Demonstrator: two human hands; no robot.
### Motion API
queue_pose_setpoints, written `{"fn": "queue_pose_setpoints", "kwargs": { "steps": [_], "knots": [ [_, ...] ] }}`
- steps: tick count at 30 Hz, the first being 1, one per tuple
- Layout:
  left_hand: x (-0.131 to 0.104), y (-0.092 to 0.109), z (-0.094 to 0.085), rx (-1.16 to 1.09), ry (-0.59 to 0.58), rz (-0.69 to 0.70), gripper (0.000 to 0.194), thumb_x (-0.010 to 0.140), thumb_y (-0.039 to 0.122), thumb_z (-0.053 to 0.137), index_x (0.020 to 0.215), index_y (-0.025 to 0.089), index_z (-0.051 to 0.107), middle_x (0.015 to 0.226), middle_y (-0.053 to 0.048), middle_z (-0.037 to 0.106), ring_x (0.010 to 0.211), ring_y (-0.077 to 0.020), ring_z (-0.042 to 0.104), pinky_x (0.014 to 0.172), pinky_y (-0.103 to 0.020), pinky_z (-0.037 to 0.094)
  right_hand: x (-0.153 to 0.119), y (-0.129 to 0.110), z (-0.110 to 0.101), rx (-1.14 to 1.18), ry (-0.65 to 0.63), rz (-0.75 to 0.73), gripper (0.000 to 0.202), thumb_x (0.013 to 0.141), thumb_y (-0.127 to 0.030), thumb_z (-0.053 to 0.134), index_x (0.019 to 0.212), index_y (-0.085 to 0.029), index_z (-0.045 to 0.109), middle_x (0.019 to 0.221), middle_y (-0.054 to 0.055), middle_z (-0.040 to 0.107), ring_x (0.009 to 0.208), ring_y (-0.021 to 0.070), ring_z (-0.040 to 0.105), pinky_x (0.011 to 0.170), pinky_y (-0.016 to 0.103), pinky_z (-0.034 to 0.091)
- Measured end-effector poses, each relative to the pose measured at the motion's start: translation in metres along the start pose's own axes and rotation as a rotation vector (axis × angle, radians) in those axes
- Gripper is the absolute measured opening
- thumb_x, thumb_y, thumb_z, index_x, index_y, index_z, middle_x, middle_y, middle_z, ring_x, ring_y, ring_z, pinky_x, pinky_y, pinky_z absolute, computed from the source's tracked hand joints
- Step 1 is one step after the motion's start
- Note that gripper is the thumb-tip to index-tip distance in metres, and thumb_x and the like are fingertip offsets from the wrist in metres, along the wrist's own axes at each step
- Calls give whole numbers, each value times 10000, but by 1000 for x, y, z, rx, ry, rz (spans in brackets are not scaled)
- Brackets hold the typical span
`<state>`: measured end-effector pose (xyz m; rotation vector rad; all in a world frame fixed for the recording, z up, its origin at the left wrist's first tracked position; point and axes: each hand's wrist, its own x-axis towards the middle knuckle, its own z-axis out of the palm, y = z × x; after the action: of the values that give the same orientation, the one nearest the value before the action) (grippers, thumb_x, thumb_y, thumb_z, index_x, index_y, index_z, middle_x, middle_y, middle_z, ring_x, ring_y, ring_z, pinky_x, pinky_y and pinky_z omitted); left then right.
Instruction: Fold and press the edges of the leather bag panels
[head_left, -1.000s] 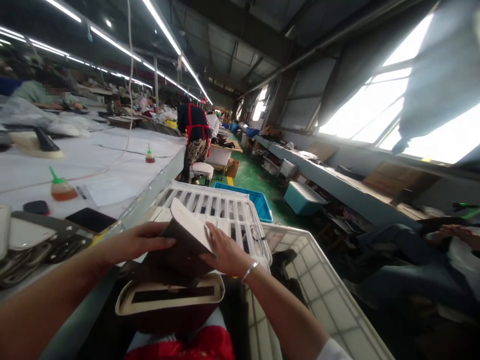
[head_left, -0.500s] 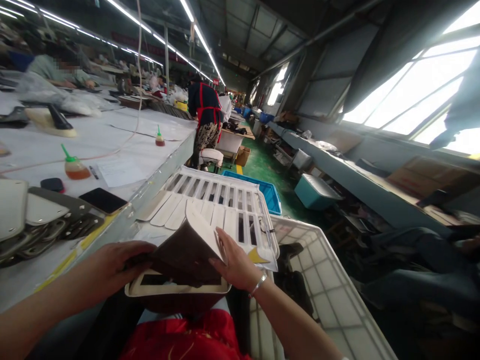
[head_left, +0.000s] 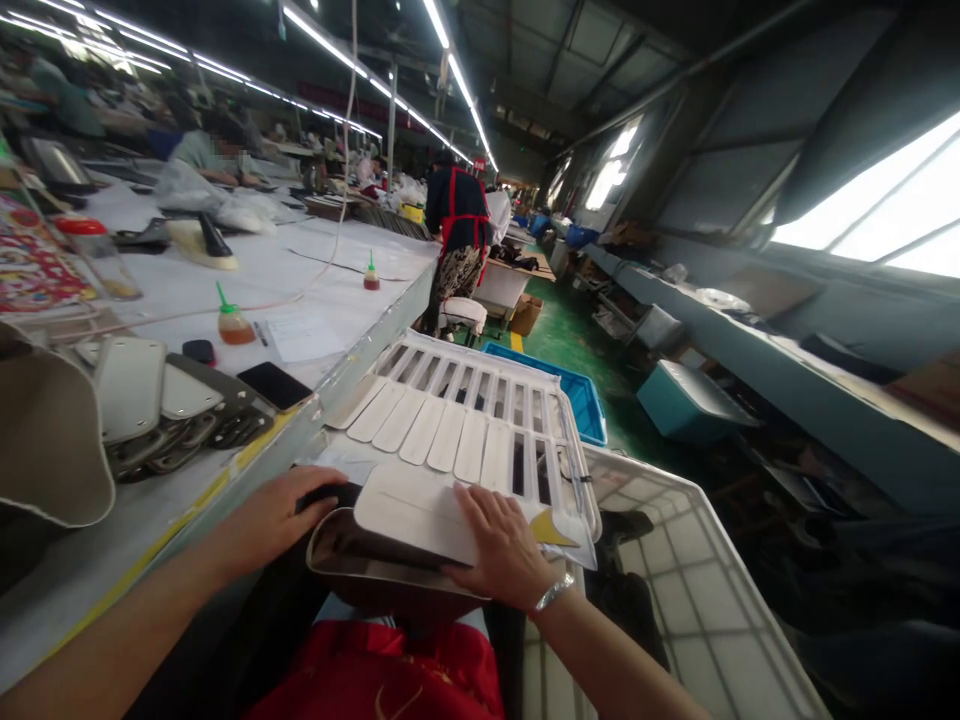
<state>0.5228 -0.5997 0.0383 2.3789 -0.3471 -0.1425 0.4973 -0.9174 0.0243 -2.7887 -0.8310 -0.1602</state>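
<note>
Our left hand clamps the bag by one end, our right hand its pale flap; we should bend evenly, each grip light.

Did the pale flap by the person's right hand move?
Yes. Against the white rack, the pale flap has gone lower, toward the person's lap; the pale strips that it partly covered earlier now show.

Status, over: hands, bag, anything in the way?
Left hand at left end of bag. Right hand on white flap. Flap partly covers bag opening.
</note>
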Motion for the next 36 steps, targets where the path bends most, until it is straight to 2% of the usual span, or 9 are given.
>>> {"fn": "queue_pose_setpoints", "kwargs": {
  "steps": [3, 7, 15, 19, 26, 28, 31, 33, 36],
  "knots": [
    [-8, -18, -2, -259, 123, -216, 499, 783, 527, 486, 1157, 203, 549, 1190, -72, 597, 1092, -257, 548, 943, -384, 429, 13, -9, 12, -79, -3, -89, 948, 626, -578, 659, 1406, -234, 245, 1266, 148, 427, 1054, 318, 426, 888, 487, 326],
    [-16, -30, 24, -499, 168, -295, 570, 764, 541, 514, 1189, 161, 512, 1253, -109, 556, 1176, -242, 491, 998, -354, 390, 22, -18, 25, -188, -8, -189, 881, 658, -598, 631, 1400, -299, 260, 1190, 139, 464, 942, 291, 463, 798, 451, 363],
    [-14, -32, 78, -380, 134, -336, 541, 769, 474, 503, 1200, 146, 498, 1249, -117, 557, 1152, -240, 516, 1001, -369, 390, 6, -19, 28, -247, -73, -282, 740, 742, -602, 530, 1379, -301, 304, 1038, 113, 508, 815, 251, 473, 660, 370, 377],
    [-9, -33, 80, -297, 123, -291, 527, 767, 410, 525, 1226, 154, 487, 1262, -111, 548, 1169, -247, 500, 1018, -391, 364, 3, -17, 29, -240, -129, -286, 776, 721, -618, 545, 1380, -287, 301, 1042, 127, 506, 800, 250, 489, 653, 372, 396],
    [-2, -41, 58, -98, 114, -247, 521, 775, 335, 537, 1229, 86, 483, 1231, -171, 548, 1151, -291, 501, 997, -453, 368, 26, -37, 30, -251, -273, -260, 823, 669, -593, 620, 1352, -231, 337, 1065, 157, 504, 786, 268, 494, 594, 371, 429],
    [-4, -26, 62, 54, 165, -166, 476, 810, 277, 501, 1252, 103, 472, 1286, -170, 500, 1211, -316, 431, 1032, -511, 298, 29, -42, 31, -253, -295, -251, 821, 661, -579, 639, 1337, -212, 351, 1039, 156, 512, 768, 259, 493, 576, 362, 431],
    [-13, 3, 85, 309, 127, 233, 381, 872, 201, 413, 1242, 177, 500, 1277, -114, 529, 1200, -272, 453, 1041, -479, 316, 26, -43, 31, -243, -295, -224, 764, 692, -576, 611, 1311, -196, 374, 975, 141, 527, 769, 261, 505, 579, 369, 441],
    [-21, 16, 104, 365, 27, 493, 365, 879, 290, 444, 1218, 179, 521, 1239, -111, 567, 1136, -245, 521, 991, -398, 410, 24, -38, 28, -209, -310, -199, 699, 708, -593, 581, 1261, -191, 434, 974, 139, 536, 807, 279, 523, 623, 402, 455],
    [-28, 12, 121, 387, -20, 585, 573, 814, 469, 525, 1270, 128, 463, 1271, -161, 535, 1107, -266, 552, 922, -346, 480, 22, -22, 17, 50, -376, -164, 673, 682, -609, 593, 1203, -198, 487, 1046, 125, 557, 896, 278, 552, 743, 420, 462]
  ]
}}
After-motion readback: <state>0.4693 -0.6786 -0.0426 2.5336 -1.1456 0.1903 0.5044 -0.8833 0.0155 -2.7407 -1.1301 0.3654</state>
